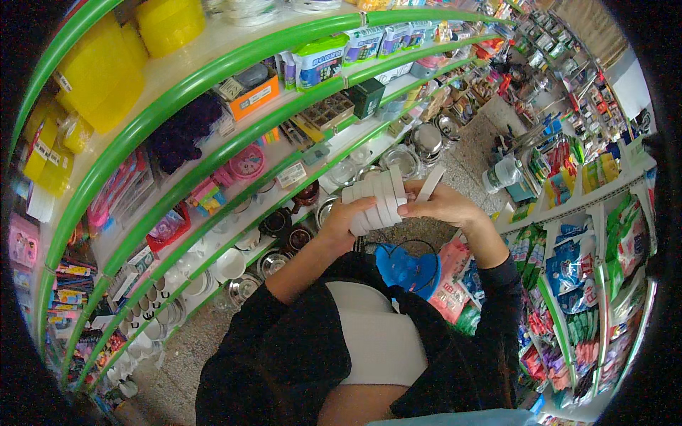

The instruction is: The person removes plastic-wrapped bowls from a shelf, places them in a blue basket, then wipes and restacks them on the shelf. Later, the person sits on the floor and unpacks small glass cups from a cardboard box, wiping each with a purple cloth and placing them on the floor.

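Observation:
Several white rolls (pixel 373 199), perhaps of tape, lie side by side in a row between my two hands, in front of the shelves. My left hand (pixel 346 218) is wrapped round the left part of the row, its thumb on top. At the row's right end, my right hand (pixel 442 205) grips the last roll with thumb and fingers. One separate flat white piece (pixel 431 182) stands up between the fingers of my right hand; whether it is another roll or a loose strip I cannot tell.
Green-edged shelves (pixel 298 112) with packets, boxes and bowls curve along the left. Metal pots (pixel 426 139) stand low beyond the hands. A blue basin-like thing (pixel 407 269) lies near my body. At right is a rack of packaged goods (pixel 573 266); speckled floor (pixel 474 154) shows between.

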A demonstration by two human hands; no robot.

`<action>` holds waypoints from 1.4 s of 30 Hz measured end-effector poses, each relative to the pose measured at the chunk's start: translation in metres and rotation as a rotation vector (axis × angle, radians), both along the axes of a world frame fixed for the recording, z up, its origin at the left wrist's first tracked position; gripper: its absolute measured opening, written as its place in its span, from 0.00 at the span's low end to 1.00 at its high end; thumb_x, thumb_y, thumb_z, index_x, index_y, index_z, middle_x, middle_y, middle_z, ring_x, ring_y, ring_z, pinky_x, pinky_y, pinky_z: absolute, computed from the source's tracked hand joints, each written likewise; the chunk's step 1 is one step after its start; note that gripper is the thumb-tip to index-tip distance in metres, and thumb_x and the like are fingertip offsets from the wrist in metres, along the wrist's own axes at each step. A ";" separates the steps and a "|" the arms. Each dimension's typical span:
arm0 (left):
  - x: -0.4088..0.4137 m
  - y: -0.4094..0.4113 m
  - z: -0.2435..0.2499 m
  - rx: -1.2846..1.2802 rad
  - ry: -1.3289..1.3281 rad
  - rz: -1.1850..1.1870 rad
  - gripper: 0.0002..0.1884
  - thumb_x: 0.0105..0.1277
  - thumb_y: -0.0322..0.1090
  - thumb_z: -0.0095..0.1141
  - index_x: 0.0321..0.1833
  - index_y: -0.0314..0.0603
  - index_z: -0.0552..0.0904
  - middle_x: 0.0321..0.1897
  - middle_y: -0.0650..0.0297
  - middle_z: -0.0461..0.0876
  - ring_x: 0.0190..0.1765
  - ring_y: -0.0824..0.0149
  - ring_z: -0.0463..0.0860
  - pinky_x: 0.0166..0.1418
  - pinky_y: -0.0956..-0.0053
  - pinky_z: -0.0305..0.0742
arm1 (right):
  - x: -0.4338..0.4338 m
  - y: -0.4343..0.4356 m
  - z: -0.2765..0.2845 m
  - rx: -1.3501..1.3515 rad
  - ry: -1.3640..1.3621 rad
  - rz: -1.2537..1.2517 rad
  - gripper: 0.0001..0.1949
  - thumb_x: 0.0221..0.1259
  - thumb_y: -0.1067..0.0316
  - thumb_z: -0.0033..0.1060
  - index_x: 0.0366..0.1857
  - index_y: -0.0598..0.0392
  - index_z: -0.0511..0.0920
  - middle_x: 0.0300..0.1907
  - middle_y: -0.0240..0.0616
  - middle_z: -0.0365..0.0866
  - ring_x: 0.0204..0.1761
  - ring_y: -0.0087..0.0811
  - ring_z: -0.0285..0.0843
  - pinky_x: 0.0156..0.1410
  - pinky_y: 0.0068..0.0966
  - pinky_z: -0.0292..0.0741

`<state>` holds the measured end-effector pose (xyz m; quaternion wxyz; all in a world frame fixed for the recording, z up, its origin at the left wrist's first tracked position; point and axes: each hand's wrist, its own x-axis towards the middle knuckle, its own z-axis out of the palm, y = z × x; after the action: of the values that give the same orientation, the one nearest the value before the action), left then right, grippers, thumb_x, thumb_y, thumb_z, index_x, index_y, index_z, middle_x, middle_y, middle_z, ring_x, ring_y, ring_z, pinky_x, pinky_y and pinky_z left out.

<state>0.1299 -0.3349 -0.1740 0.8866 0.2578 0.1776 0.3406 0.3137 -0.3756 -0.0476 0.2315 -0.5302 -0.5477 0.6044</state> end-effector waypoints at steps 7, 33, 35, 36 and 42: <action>-0.007 -0.001 0.009 0.058 -0.014 0.082 0.23 0.61 0.35 0.58 0.59 0.36 0.73 0.51 0.55 0.80 0.51 0.55 0.81 0.57 0.59 0.76 | 0.005 0.001 -0.005 -0.032 0.011 0.041 0.29 0.54 0.62 0.68 0.60 0.62 0.70 0.53 0.40 0.78 0.54 0.30 0.74 0.60 0.27 0.70; 0.000 -0.004 -0.009 -0.175 -0.388 -0.157 0.30 0.67 0.47 0.47 0.68 0.38 0.62 0.62 0.53 0.72 0.62 0.53 0.74 0.67 0.56 0.66 | 0.015 0.002 0.002 0.260 -0.385 0.138 0.20 0.53 0.58 0.69 0.45 0.60 0.80 0.39 0.41 0.84 0.44 0.29 0.78 0.54 0.29 0.73; 0.000 -0.003 -0.011 -0.153 -0.201 -0.086 0.28 0.68 0.45 0.48 0.67 0.38 0.63 0.60 0.54 0.73 0.59 0.54 0.76 0.65 0.57 0.69 | 0.012 0.000 -0.001 0.278 -0.317 0.046 0.16 0.53 0.59 0.69 0.41 0.60 0.82 0.34 0.38 0.85 0.39 0.27 0.79 0.49 0.28 0.74; 0.000 -0.003 -0.011 -0.109 -0.162 -0.056 0.27 0.67 0.43 0.50 0.66 0.38 0.64 0.58 0.55 0.75 0.58 0.55 0.77 0.63 0.57 0.70 | 0.011 -0.002 -0.002 0.285 -0.285 -0.003 0.15 0.54 0.60 0.69 0.39 0.60 0.82 0.32 0.36 0.85 0.36 0.25 0.79 0.46 0.28 0.75; -0.001 -0.007 0.007 0.078 -0.016 0.134 0.24 0.60 0.34 0.62 0.59 0.38 0.73 0.48 0.62 0.80 0.50 0.65 0.80 0.54 0.68 0.75 | -0.005 -0.009 -0.009 0.282 -0.145 -0.158 0.14 0.53 0.63 0.70 0.39 0.60 0.82 0.34 0.34 0.84 0.36 0.24 0.79 0.44 0.26 0.76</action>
<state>0.1285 -0.3423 -0.1665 0.8526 0.2767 0.1739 0.4077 0.3089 -0.3846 -0.0568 0.3102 -0.5763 -0.5988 0.4617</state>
